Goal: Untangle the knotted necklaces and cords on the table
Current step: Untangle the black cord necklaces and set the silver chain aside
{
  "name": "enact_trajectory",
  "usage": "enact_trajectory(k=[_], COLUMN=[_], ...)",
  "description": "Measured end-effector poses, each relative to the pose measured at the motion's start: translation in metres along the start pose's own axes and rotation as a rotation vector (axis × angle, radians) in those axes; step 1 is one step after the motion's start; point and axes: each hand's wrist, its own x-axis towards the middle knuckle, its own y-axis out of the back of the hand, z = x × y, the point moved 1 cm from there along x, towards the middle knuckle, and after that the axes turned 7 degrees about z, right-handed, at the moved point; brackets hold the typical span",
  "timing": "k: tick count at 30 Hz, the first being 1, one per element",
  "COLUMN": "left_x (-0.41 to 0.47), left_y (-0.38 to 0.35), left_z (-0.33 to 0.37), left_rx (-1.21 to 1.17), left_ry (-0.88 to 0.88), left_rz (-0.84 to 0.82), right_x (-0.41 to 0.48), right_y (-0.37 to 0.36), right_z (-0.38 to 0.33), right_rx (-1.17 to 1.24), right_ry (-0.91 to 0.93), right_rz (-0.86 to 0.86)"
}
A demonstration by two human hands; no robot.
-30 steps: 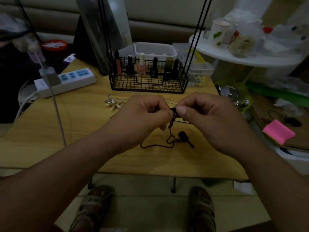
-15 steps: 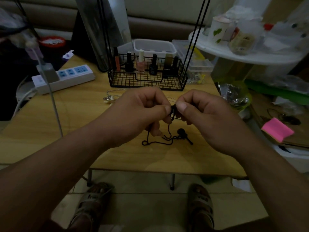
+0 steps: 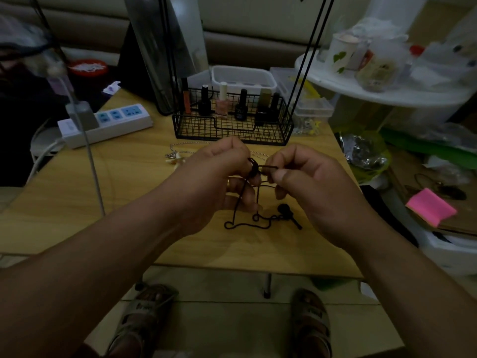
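Head view is showing the fingertips (image 3: 241,155) of the left hand (image 3: 219,177) pinching the knot (image 3: 254,169) in the black cord (image 3: 247,224), while thumb and forefinger of the right hand (image 3: 312,187) are clamping a short loop drawn out of it, just above the table (image 3: 124,202). The cord's tail and dark pendant (image 3: 284,209) are lying on the wood below. Pulling hard sideways is risking a tighter knot, and lifting could be dragging the pendant into the silver chain (image 3: 189,143) behind.

two hands (image 3: 216,177) (image 3: 317,192), one black cord (image 3: 247,225), one silver necklace (image 3: 176,159), one wire basket (image 3: 232,131), six bottles (image 3: 186,99) (image 3: 205,103) (image 3: 222,104) (image 3: 241,105) (image 3: 263,107) (image 3: 275,103)
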Motion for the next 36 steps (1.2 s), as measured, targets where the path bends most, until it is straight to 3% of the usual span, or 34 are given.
enact_trajectory(k=[3,6,13,15,21,24,27,32,36], left_x=[0.0,0.002,0.006,0.006,0.0,-0.003,-0.006,-0.007,-0.008], left_y=[-0.003,-0.004,0.003,0.004,0.003,0.003,0.002,0.012,0.018], left_z=[-0.006,-0.01,-0.005,-0.002,0.001,0.003,0.007,0.02,0.027], left_rx=[-0.16,-0.259,-0.277,-0.238,-0.133,0.031,0.15,0.2,0.223], left_ry=[0.095,0.147,0.085,0.039,-0.041,-0.114,-0.138,-0.135,-0.194], left_rz=[0.052,0.142,0.216,0.204,0.114,0.039,-0.031,-0.014,0.05], right_x=[0.002,0.003,0.006,0.006,0.002,0.005,0.007,0.002,0.001], right_y=[-0.002,-0.004,-0.001,0.0,-0.015,-0.014,-0.01,-0.003,0.002], right_z=[0.003,0.004,0.005,0.006,0.017,0.015,0.013,0.012,0.007], right_rx=[0.24,0.387,0.697,0.658,0.207,0.207,0.129,0.091,0.179], right_ry=[0.019,-0.094,-0.29,-0.295,-0.179,-0.134,-0.091,-0.083,-0.103], right_rz=[-0.047,-0.056,-0.059,-0.057,0.027,0.082,0.014,-0.056,0.017])
